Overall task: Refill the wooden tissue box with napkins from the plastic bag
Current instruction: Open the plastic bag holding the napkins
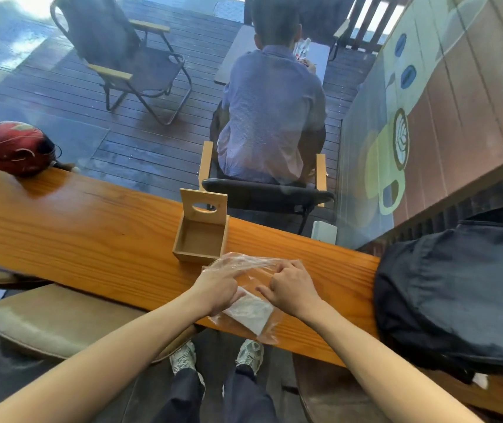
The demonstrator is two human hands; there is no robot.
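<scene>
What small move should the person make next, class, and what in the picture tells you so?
Probably slide the napkins out through the bag's mouth. Both hands, left and right, are on the plastic bag, the white stack is inside it, and the wooden tissue box stands open and empty just beyond.

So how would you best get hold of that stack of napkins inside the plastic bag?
Probably by the stack's far short end, reaching in through the bag's mouth from the box side. The napkins lie flat at the near, closed end of the plastic bag, whose loose opening faces the wooden tissue box. Pinch top and bottom, since the stack is thin and soft.
</scene>
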